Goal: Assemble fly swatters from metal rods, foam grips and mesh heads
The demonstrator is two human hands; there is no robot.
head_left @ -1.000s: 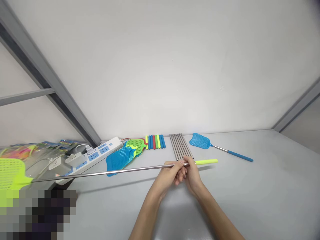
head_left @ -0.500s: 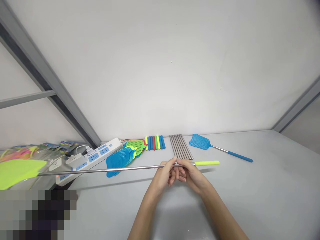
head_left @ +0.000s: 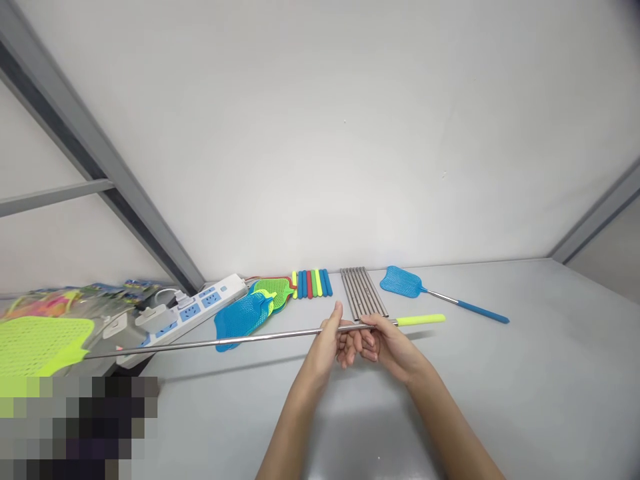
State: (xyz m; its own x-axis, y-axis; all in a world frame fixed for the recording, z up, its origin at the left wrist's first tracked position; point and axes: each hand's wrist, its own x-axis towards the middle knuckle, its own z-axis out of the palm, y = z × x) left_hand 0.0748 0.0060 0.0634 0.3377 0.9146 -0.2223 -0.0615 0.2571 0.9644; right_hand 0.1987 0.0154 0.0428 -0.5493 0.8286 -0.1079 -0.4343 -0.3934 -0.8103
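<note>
A long fly swatter (head_left: 280, 335) with a yellow-green head, a metal telescopic rod and a yellow-green grip lies across both my hands above the table. My left hand (head_left: 327, 347) supports the rod, its thumb raised over it and fingers curled beneath. My right hand (head_left: 393, 347) closes on the rod just left of the grip, thumb on top. Behind the hands lie several metal rods (head_left: 364, 293) side by side. Left of these are several coloured grips (head_left: 313, 284) in a row, then stacked swatter heads (head_left: 243, 316) in blue, green, yellow and red.
A blue fly swatter (head_left: 465, 305) lies at the right on the grey table (head_left: 550, 373). A white power strip (head_left: 200, 305) with plugs sits at the left, beside plastic-wrapped items (head_left: 95, 300). A white wall and metal frame posts (head_left: 145, 207) bound the table.
My hands have moved slightly apart along the rod, and the left thumb has lifted. The yellow-green swatter has tilted, its grip a little higher, and its head has turned to show its mesh.
</note>
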